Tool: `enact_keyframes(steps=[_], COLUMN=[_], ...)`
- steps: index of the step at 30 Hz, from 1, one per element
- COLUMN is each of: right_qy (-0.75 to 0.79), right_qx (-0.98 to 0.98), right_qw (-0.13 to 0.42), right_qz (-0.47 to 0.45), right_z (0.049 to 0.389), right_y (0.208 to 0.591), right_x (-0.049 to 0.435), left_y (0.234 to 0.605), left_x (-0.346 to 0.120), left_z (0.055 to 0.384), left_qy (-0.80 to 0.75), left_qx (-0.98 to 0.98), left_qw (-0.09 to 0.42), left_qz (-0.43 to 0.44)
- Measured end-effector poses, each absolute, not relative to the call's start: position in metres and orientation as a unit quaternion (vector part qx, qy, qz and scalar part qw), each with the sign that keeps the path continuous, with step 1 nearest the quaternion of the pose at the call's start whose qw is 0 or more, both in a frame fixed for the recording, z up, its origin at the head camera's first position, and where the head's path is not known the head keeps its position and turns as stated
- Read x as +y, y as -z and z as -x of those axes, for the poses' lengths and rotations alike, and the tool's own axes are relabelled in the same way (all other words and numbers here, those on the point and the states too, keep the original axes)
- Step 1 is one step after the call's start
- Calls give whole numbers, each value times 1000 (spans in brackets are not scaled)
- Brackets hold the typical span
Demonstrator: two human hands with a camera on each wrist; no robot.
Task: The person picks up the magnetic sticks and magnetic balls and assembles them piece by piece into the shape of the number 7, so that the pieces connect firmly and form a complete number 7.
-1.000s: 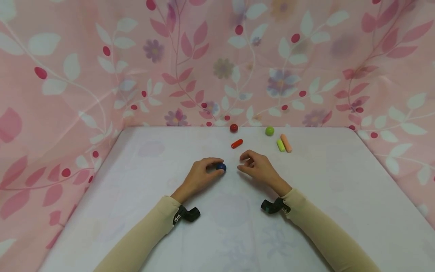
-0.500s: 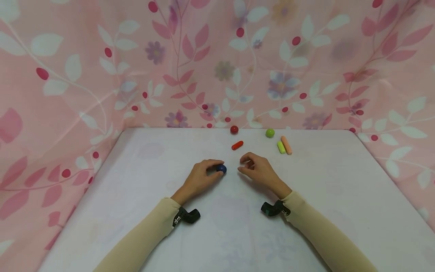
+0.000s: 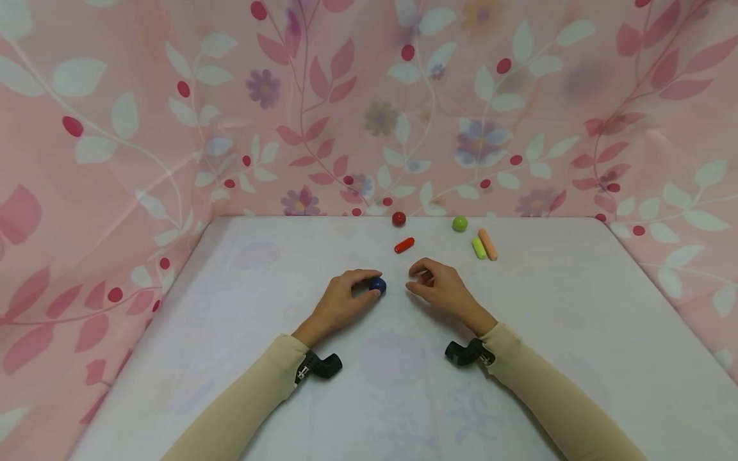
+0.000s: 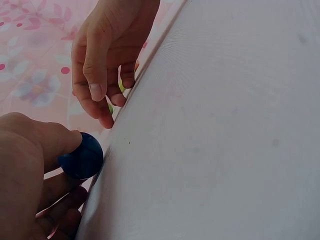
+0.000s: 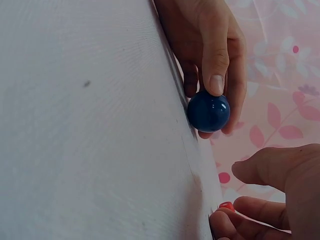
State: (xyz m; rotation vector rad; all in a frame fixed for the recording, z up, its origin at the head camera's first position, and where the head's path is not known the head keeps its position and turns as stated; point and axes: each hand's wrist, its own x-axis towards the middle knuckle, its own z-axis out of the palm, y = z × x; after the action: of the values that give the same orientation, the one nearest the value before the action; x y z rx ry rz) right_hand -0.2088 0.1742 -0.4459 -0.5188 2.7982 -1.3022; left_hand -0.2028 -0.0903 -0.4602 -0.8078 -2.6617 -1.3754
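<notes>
A glossy dark blue ball sits on the white tabletop near its middle. My left hand pinches it between the thumb and fingers; in the right wrist view the thumb lies on top of the blue ball. Just to the right, apart from the ball, my right hand rests low over the table with loosely bent fingers and nothing between them. The left wrist view shows that right hand beyond the ball, thumb and fingers apart.
Behind the hands lie a red stick and a red ball. Farther right are a green ball, a short yellow-green stick and a longer orange stick. A pink floral curtain surrounds the table's back and sides.
</notes>
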Motion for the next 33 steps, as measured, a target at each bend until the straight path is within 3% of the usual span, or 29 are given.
enact_keyframes(steps=[33], right_qy=[420], right_qx=[891], right_qw=[2], right_qz=[174], right_z=[207], right_y=[445], right_x=[175], left_y=[462], left_x=[-90], left_z=[204], left_qy=[436], left_qx=[-859], left_qw=[20], left_qz=[269])
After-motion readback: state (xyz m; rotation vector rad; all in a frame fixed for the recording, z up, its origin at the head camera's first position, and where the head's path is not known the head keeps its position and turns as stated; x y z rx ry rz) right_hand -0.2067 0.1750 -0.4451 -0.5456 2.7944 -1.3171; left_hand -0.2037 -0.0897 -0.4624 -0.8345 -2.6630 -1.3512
